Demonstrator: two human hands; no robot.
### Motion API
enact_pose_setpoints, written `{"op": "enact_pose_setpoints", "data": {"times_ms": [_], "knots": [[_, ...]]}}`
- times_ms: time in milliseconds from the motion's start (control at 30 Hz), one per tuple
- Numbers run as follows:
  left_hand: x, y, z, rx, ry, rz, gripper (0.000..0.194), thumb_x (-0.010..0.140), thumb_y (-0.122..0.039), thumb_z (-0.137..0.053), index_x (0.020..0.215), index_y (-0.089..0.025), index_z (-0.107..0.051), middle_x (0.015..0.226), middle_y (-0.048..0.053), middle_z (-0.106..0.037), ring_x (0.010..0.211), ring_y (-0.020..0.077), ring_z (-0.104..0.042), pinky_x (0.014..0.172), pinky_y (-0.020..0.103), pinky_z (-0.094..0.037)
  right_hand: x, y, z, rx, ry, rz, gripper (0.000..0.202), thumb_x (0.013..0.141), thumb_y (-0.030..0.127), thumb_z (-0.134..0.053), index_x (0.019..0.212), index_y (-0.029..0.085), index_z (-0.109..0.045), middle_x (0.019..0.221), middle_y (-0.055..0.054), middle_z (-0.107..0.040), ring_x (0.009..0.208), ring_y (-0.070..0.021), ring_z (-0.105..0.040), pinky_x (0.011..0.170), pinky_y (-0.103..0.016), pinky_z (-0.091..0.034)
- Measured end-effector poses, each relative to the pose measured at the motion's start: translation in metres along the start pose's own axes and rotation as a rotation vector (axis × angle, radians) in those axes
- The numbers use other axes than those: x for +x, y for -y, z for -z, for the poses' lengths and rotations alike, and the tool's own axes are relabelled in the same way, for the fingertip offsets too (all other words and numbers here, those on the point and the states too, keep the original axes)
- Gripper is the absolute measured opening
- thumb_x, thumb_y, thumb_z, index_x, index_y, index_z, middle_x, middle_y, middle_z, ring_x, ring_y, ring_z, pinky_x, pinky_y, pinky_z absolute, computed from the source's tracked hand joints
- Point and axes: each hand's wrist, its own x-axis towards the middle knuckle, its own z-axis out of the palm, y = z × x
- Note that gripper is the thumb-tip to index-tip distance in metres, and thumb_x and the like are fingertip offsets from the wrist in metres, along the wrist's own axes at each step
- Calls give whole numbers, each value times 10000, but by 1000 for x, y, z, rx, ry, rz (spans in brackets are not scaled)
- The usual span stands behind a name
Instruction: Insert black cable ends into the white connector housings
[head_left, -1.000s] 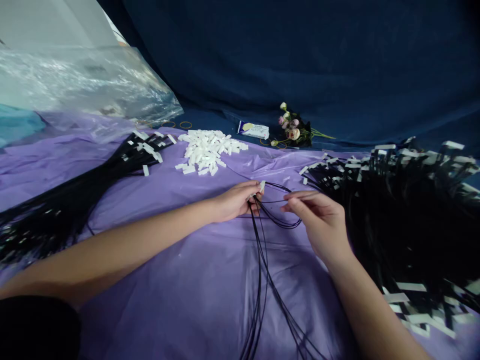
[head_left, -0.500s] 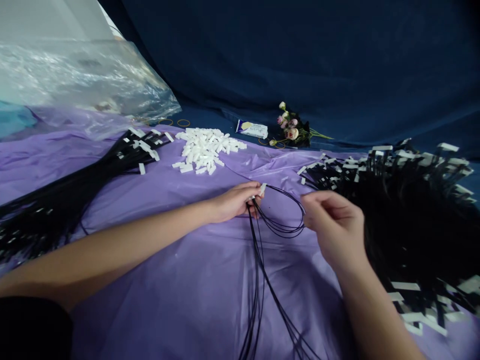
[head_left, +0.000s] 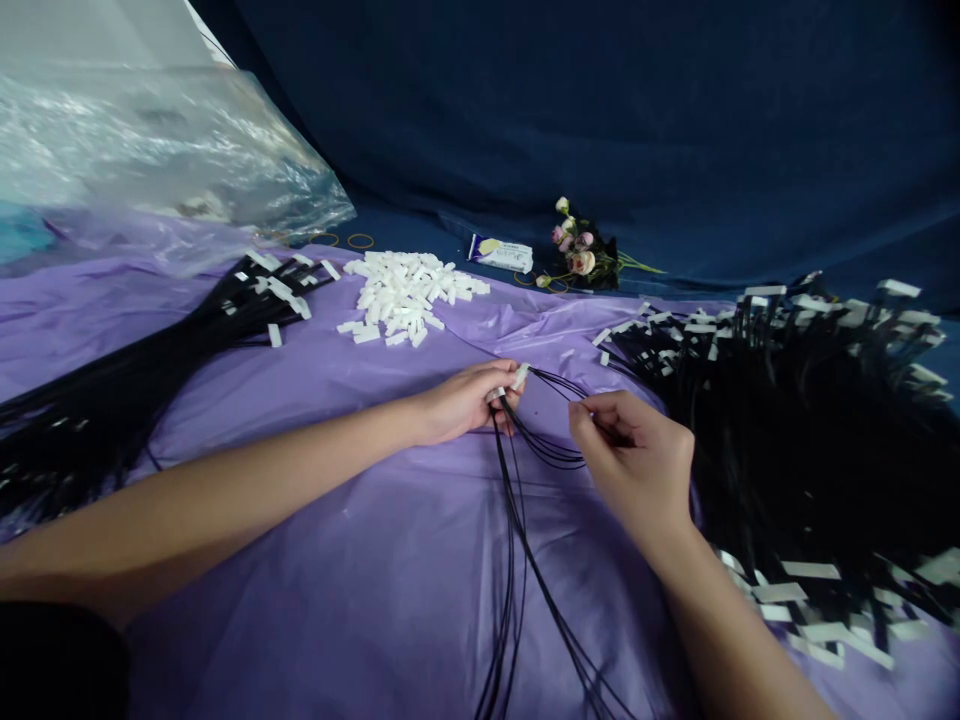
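My left hand [head_left: 476,400] is closed around two white plastic connectors, with the upper connector [head_left: 520,376] poking out past the thumb and the lower connector [head_left: 496,394] beneath it. From them, thin black wires [head_left: 534,440] curve right in a loop, and more strands hang down towards the front edge of the view. My right hand [head_left: 634,450] is pinched at the right side of that loop. One thin wire seems to run to its fingertips, and the hand hides the far part of the loop.
Loose white connectors [head_left: 405,295] lie heaped on the purple cloth [head_left: 337,560]. Bundled black wires [head_left: 150,360] lie left; a large wire pile [head_left: 810,440] with white ends lies right. Behind are a wrapped packet [head_left: 500,254], artificial flowers [head_left: 579,255] and clear plastic sheeting [head_left: 165,150].
My right hand has moved left, closer to my left hand, and now covers the right end of the wire loop. My left hand keeps its hold on the connectors.
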Motion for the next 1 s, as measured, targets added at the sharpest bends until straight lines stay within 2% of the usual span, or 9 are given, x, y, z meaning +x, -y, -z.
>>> {"op": "enact_pose_setpoints", "data": {"times_ms": [333,467,600,733,1000], "knots": [[0,1,1,-12,18,-12,83,835,-235,-472,791,-173,-441,673,-21,-438,552,85,-407,589,269,-432,1,3,0,29,29,-1,110,798,236,-619,760,153,-679,537,32,-523,480,-81,-461,503,-214,-362],[0,3,-1,8,-6,-36,78,835,-239,-475,798,-176,-445,674,-19,-439,554,88,-417,570,261,-439,1,6,1,141,93,-161,154,807,271,-610,748,149,-683,537,28,-520,475,-80,-444,465,-204,-347],[1,5,0,74,-29,-77,99,849,-281,-481,830,-185,-467,692,-10,-460,559,92,-441,553,256,-437,2,1,-2,380,151,-352,186,794,321,-632,750,145,-672,517,37,-487,429,-70,-379,415,-202,-312],[1,7,1,137,-34,-86,132,863,-320,-488,845,-190,-480,704,-8,-461,577,96,-469,561,259,-438,2,-7,-4,526,150,-447,181,764,326,-670,749,145,-665,536,41,-495,407,-53,-324,407,-206,-298],[1,5,-1,81,-28,-62,115,858,-303,-487,851,-188,-478,712,-10,-461,567,94,-454,571,271,-450,3,0,-3,436,190,-414,211,764,350,-663,734,140,-669,491,42,-469,398,-70,-393,386,-207,-291]]}}
